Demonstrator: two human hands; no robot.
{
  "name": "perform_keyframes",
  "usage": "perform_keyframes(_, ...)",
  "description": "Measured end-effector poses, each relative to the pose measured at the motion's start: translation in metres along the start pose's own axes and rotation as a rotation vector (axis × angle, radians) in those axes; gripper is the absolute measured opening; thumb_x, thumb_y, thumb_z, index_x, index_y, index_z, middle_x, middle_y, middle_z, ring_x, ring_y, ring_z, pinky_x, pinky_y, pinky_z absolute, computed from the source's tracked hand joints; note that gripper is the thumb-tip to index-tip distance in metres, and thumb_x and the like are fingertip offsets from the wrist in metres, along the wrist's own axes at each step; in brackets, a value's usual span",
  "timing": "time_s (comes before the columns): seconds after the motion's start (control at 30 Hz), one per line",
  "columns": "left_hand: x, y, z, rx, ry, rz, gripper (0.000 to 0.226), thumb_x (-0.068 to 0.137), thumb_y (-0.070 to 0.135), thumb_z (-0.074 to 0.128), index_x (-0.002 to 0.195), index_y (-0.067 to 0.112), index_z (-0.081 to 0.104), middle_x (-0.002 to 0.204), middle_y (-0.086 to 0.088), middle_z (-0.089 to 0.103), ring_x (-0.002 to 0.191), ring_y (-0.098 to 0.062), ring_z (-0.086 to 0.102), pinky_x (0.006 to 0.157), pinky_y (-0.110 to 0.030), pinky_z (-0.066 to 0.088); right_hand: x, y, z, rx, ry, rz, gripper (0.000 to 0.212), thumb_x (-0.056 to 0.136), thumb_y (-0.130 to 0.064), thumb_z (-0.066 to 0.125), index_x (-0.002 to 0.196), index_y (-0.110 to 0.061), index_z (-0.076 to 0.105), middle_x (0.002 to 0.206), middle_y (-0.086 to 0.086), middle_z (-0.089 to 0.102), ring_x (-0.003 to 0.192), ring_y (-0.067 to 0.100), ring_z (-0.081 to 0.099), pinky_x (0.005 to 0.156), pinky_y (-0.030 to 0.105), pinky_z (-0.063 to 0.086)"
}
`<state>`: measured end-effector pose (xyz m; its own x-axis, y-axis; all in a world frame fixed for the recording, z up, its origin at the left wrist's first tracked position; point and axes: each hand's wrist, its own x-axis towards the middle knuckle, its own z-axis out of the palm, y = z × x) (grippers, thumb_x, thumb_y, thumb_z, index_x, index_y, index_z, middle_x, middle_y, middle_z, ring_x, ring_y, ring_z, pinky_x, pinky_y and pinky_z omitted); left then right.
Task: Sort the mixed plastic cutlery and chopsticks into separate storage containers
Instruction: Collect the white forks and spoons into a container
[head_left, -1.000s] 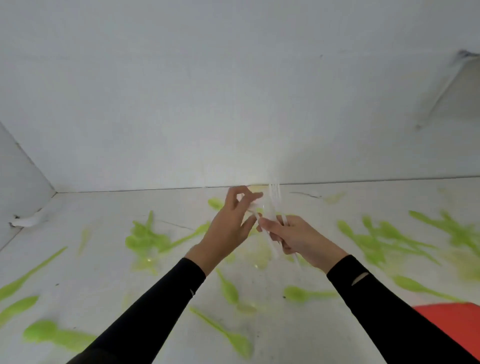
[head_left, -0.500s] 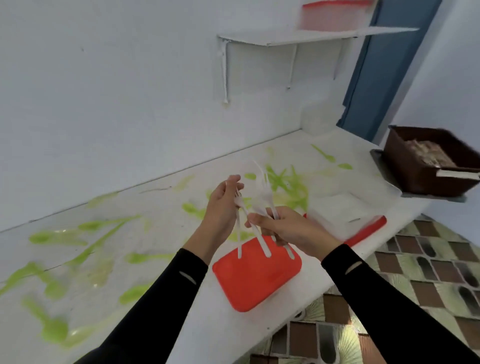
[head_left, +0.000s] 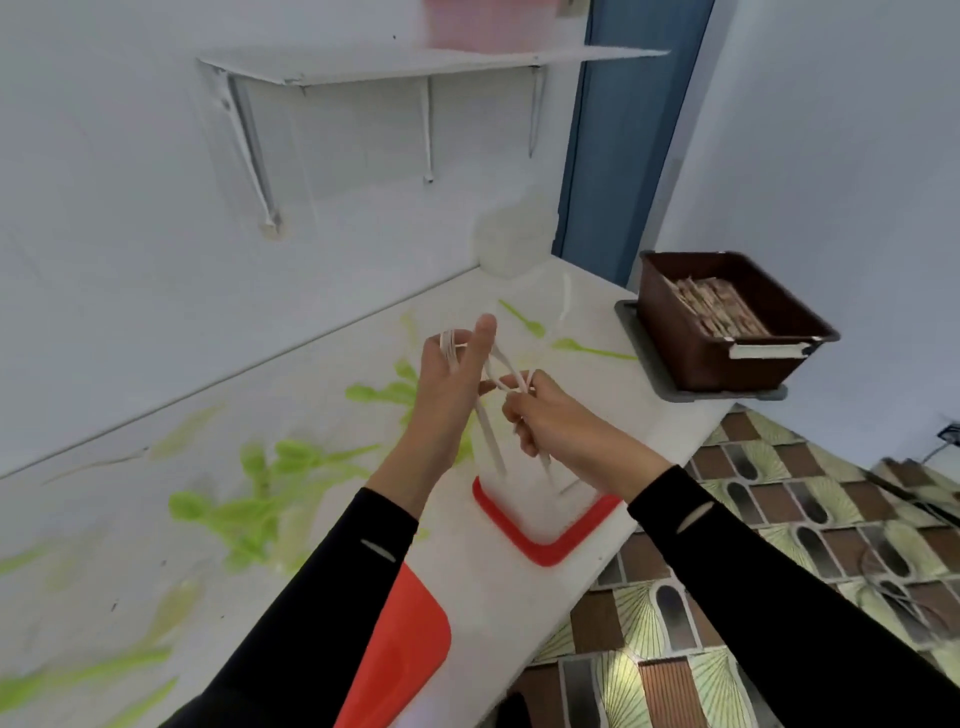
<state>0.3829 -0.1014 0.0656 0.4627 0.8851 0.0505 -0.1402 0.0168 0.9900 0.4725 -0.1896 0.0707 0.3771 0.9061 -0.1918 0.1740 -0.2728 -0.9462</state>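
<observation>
Hands meet near the middle of the view, over the counter (head_left: 498, 603); the left hand (head_left: 447, 384) grips the heads of a bunch of white cutlery (head_left: 489, 434) between its raised thumb and fingers, while the right hand (head_left: 550, 418) pinches the crossed handles, fingers curled. The handles hang toward a clear container (head_left: 543, 553) with a red rim, at six o'clock from the hands; whether they touch its inside cannot be told through the blur. A red lid (head_left: 410, 639) lies at seven o'clock; green cutlery (head_left: 275, 467) is scattered at nine o'clock; a brown bin (head_left: 691, 353) holding chopsticks (head_left: 714, 306) stands at two o'clock. The white pieces look featherlight, thin and springy, and slick against one another, so a loose bundle is likely to fan out or slip; a hold across the handles near their middle, squeezed flat and aligned, should serve best; hard bending is to be avoided, since such plastic may snap.
</observation>
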Motion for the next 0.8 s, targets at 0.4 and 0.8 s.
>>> perform_keyframes(0.4,0.095,-0.013,0.069,0.081,-0.015,0.022,0.045,0.101,0.052,0.033,0.117,0.012,0.046,0.084,-0.002,0.059,0.062,0.001,0.058,0.058,-0.008,0.045,0.107,-0.012,-0.091,-0.093,0.049,-0.145,0.036,0.102,-0.035,0.049,0.103,-0.002,0.063,0.08,0.002,0.068,0.058,0.012,0.059,0.069,0.036,0.055)
perform_keyframes(0.8,0.161,-0.031,0.075,-0.323,0.295,0.019,0.009,0.104,0.01,0.045,0.108,0.013,0.053,0.096,-0.004,0.059,0.079,-0.017,0.064,0.073,-0.028,0.058,0.187,0.0,-0.13,-0.231,-0.068,-0.206,0.032,0.102,-0.041,0.044,0.1,-0.024,0.07,0.101,-0.008,0.069,0.095,0.014,0.062,0.079,0.023,0.045)
